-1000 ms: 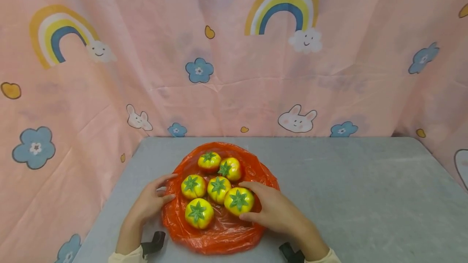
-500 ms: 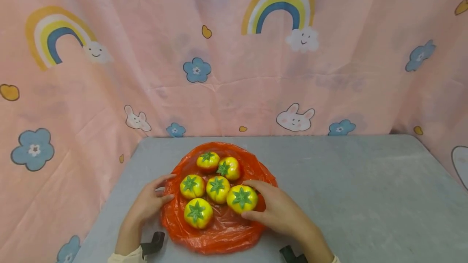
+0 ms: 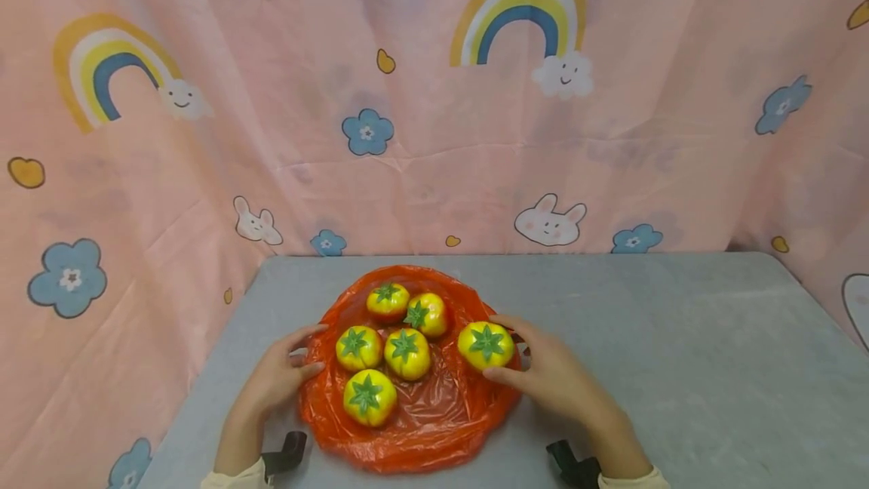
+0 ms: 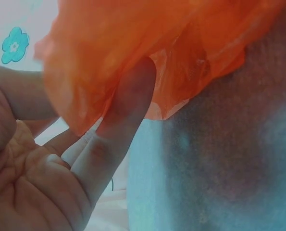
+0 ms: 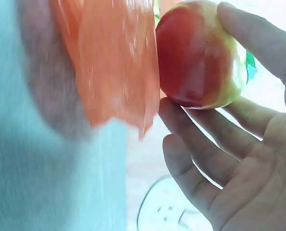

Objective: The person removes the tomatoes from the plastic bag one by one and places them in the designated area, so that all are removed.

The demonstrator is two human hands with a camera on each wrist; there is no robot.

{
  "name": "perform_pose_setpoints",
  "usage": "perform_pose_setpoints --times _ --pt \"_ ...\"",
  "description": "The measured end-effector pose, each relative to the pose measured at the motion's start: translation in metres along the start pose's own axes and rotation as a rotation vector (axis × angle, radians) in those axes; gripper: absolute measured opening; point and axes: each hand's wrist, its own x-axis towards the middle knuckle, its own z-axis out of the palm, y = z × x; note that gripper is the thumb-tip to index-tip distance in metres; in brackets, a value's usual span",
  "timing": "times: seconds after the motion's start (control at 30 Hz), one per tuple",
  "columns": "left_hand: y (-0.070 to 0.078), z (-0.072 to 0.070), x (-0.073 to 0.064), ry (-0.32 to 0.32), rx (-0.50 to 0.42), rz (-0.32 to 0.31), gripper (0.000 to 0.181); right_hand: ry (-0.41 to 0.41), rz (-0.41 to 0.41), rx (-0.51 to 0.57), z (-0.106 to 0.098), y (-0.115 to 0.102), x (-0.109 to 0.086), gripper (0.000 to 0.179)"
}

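My right hand [image 3: 550, 368] holds a yellow-and-red tomato [image 3: 486, 345] with a green star-shaped leaf top, over the right edge of a red plastic bag [image 3: 434, 406]. In the right wrist view the red underside of that tomato [image 5: 195, 57] shows between thumb and fingers, beside the hanging plastic. Several similar tomatoes, among them one at the front [image 3: 370, 398], sit on the bag, which is spread into a round shape. At its left edge my left hand [image 3: 274, 376] pinches the bag; the left wrist view shows the plastic [image 4: 104, 62] between its thumb and fingers.
The grey table [image 3: 665, 353] extends to the right of the bag. A pink patterned curtain [image 3: 434, 187] hangs behind and at the sides. Dark mounts on both wrists, such as the left mount [image 3: 288, 453], stick out close above the table.
My right hand has lifted the tomato away from the others, moving it right to the bag's right edge. The left hand has stayed in place at the bag's left edge.
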Motion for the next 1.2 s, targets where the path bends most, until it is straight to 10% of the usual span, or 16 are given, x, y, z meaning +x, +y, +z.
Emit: perform_pose_setpoints --times 1.2 --pt "0.002 0.0 -0.001 0.018 -0.001 -0.05 0.057 0.182 0.204 0.015 -0.022 0.076 0.018 0.093"
